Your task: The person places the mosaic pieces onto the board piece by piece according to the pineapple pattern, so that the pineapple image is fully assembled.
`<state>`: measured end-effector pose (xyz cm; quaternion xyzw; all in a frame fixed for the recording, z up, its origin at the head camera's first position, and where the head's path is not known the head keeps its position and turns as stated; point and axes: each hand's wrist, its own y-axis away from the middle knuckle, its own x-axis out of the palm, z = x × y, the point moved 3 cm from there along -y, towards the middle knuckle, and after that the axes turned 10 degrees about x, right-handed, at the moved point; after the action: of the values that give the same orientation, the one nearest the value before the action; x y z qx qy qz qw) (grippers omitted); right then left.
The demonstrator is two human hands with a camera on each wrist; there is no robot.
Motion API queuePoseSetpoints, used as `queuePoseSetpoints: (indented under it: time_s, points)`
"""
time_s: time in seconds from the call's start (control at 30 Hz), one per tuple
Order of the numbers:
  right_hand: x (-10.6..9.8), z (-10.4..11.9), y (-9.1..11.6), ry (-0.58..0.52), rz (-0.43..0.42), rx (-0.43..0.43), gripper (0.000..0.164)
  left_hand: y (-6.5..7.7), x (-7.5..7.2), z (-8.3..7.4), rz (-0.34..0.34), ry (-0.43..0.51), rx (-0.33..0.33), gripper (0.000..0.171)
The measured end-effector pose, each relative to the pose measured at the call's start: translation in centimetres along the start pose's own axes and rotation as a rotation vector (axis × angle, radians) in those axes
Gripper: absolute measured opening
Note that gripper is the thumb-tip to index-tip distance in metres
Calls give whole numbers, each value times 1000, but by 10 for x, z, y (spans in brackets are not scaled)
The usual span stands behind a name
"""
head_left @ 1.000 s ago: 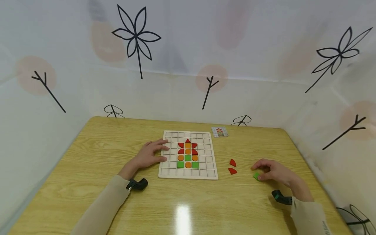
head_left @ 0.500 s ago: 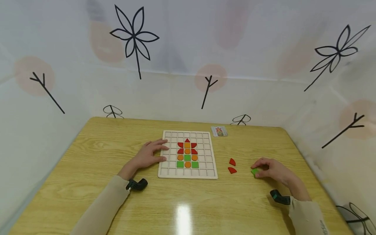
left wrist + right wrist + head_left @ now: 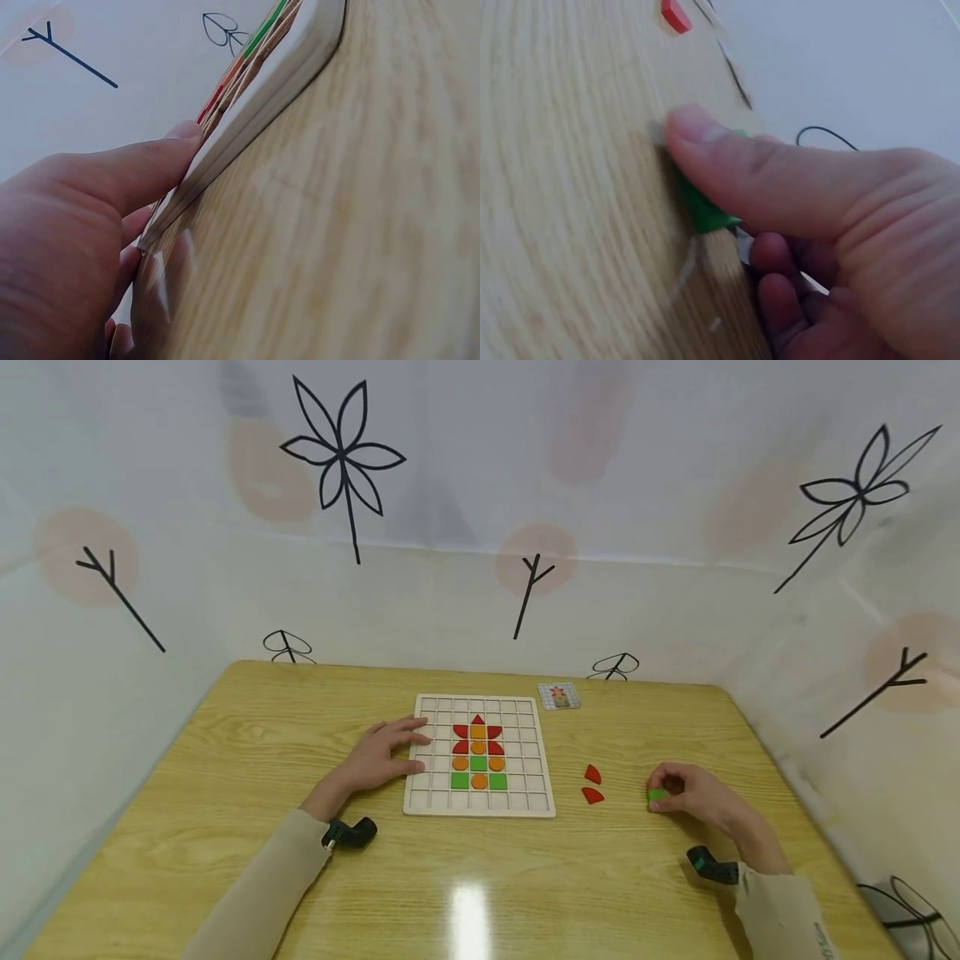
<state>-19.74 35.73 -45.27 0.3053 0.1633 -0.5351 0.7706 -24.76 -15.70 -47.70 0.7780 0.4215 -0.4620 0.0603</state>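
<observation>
A white grid board [image 3: 528,799] lies mid-table in the head view, bearing a flower-like pattern of red, orange and green tiles. My left hand [image 3: 377,755] rests at its left edge, fingers relaxed and spread over the rim; in the left wrist view the thumb [image 3: 161,161] touches the board's side. Off to the right, my right hand [image 3: 701,797] pinches a small green tile [image 3: 657,794] between thumb and fingers, low over the table. The right wrist view shows the green tile [image 3: 703,210] partly hidden behind the thumb.
Two red petal-shaped tiles, one upper [image 3: 592,773] and one lower [image 3: 592,796], lie between the board and my right hand. A small pattern card [image 3: 558,696] lies behind the board's right corner. White printed cloth [image 3: 420,602] stands around the wooden table [image 3: 555,893].
The right fingers have closed in on the green tile and turned it slightly in their pinch. The left hand and the board have stayed put.
</observation>
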Motion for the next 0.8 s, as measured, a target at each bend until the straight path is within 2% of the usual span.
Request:
queuePoseSetpoints:
  time_s: [0.17,0.43,0.6,0.8]
  points:
    - [-1,1,1,10,-86,15,21,1,0,0,5,-5,-6,43]
    - [3,10,1,59,-211,20,23,0,2,3,6,1,-2,42]
    - [15,24,-4,40,-222,-9,21,0,1,3,6,2,-6,43]
    - [36,41,-13,-62,-198,-32,23,0,1,2,10,2,-10,43]
